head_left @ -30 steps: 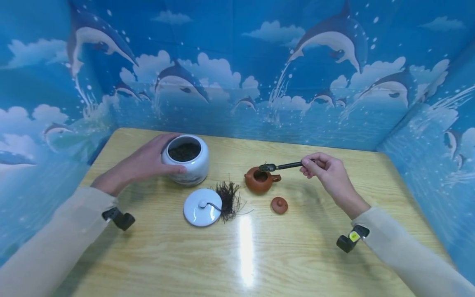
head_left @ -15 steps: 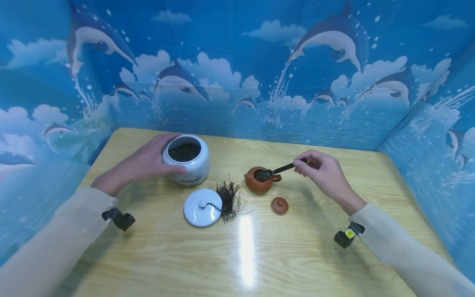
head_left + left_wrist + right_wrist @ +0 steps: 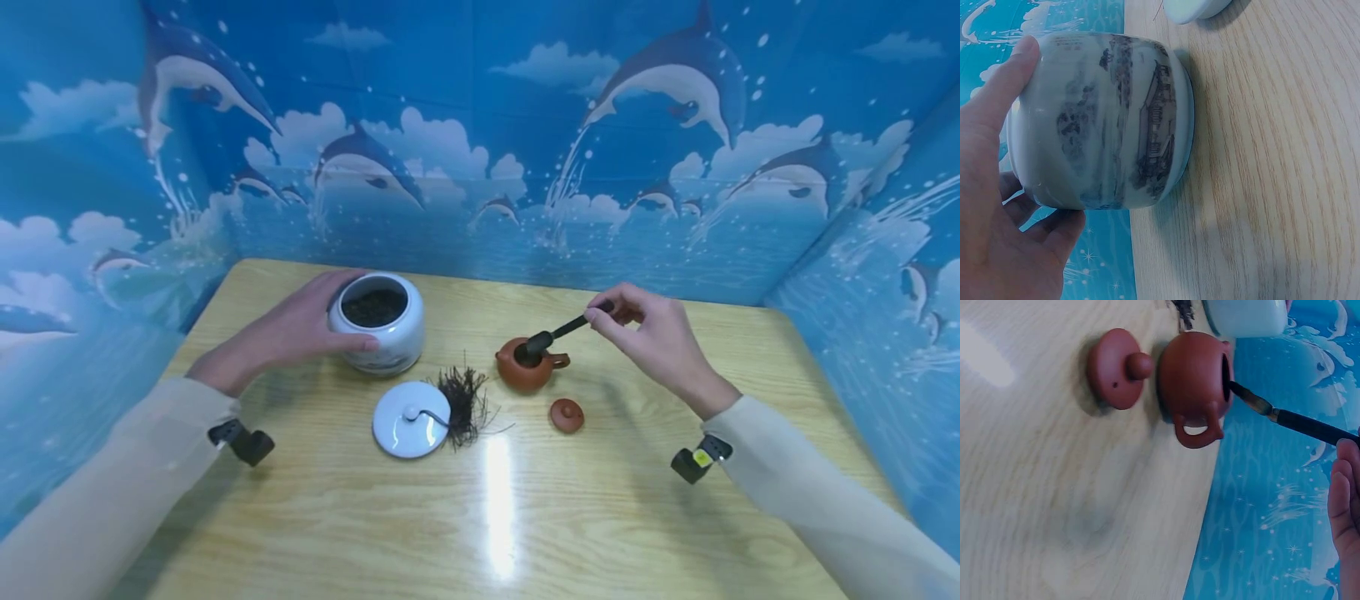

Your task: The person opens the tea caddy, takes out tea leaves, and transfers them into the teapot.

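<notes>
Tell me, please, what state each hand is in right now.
Left hand: holding the white jar by its sides.
Right hand: holding the black-handled scoop, tip inside the teapot.

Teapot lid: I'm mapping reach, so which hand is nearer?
Right. The right hand is raised, right of the teapot lid; the left hand grips the white jar, farther off leftward.

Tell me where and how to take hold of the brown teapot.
Take the brown teapot by its looped handle, coming in low from the person's right. The handle sticks out on that side, opposite the spout, and the teapot stands upright. The black scoop slants up out of it on the same side, so it would probably need lifting away first.
</notes>
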The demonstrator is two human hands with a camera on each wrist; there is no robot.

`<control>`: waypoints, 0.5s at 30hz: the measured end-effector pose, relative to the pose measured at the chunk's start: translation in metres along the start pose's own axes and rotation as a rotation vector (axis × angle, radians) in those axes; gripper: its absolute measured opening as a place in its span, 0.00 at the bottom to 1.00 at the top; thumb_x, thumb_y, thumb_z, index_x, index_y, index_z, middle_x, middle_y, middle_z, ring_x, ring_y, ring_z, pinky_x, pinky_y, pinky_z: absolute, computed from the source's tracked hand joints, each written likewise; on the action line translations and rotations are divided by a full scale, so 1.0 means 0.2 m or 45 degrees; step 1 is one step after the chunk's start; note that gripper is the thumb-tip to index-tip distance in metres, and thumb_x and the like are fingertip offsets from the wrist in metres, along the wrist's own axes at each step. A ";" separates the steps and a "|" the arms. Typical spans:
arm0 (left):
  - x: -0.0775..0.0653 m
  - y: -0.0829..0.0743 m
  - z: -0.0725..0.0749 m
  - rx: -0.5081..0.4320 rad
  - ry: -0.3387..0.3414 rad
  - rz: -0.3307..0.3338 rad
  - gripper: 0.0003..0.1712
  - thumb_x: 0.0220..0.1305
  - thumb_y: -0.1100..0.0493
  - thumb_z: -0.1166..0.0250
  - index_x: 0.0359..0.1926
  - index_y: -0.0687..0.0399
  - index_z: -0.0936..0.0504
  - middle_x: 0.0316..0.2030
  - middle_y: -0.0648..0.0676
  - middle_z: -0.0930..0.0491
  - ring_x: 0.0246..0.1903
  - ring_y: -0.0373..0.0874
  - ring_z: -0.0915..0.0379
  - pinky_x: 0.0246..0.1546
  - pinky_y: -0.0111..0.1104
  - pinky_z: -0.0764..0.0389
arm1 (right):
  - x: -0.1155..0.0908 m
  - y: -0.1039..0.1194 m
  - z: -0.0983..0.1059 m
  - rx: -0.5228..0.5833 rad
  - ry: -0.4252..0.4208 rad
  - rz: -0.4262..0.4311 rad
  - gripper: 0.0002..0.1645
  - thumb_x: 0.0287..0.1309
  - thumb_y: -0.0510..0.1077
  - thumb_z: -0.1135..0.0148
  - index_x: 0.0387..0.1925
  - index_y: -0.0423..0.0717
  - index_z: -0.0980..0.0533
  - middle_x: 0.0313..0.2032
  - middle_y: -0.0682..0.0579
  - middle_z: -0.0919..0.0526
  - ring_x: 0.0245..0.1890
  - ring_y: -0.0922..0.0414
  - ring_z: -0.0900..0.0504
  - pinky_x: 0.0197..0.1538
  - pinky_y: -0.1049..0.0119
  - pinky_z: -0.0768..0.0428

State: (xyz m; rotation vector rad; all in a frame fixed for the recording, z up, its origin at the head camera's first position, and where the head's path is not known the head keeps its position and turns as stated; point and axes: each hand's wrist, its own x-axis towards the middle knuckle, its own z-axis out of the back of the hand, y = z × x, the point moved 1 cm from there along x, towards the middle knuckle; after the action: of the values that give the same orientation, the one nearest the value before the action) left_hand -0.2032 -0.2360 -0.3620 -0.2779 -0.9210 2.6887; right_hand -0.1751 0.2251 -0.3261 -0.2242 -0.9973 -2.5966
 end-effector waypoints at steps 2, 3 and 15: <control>0.00 0.00 0.00 0.003 -0.001 0.002 0.70 0.54 0.27 0.19 0.86 0.49 0.43 0.83 0.62 0.41 0.82 0.65 0.43 0.79 0.70 0.39 | 0.02 0.00 0.01 0.039 -0.013 -0.023 0.11 0.78 0.51 0.33 0.51 0.50 0.13 0.36 0.52 0.10 0.35 0.62 0.14 0.34 0.69 0.23; 0.00 0.00 0.00 0.003 -0.002 0.004 0.69 0.54 0.27 0.19 0.86 0.48 0.43 0.83 0.62 0.41 0.82 0.65 0.44 0.79 0.70 0.39 | 0.02 0.00 0.02 0.067 -0.015 -0.046 0.13 0.78 0.52 0.34 0.52 0.50 0.14 0.37 0.53 0.09 0.36 0.62 0.14 0.35 0.69 0.23; 0.00 -0.01 0.00 -0.011 -0.011 0.017 0.70 0.53 0.26 0.19 0.86 0.46 0.42 0.83 0.61 0.39 0.82 0.64 0.43 0.80 0.69 0.38 | 0.19 0.10 -0.07 0.606 -0.023 -0.208 0.23 0.79 0.56 0.36 0.56 0.40 0.19 0.40 0.56 0.11 0.40 0.55 0.14 0.48 0.66 0.12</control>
State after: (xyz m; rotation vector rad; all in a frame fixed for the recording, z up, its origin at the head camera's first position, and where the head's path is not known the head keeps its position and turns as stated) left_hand -0.2025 -0.2343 -0.3615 -0.2753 -0.9370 2.7004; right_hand -0.2031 0.1924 -0.3135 -0.0451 -1.6585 -2.4032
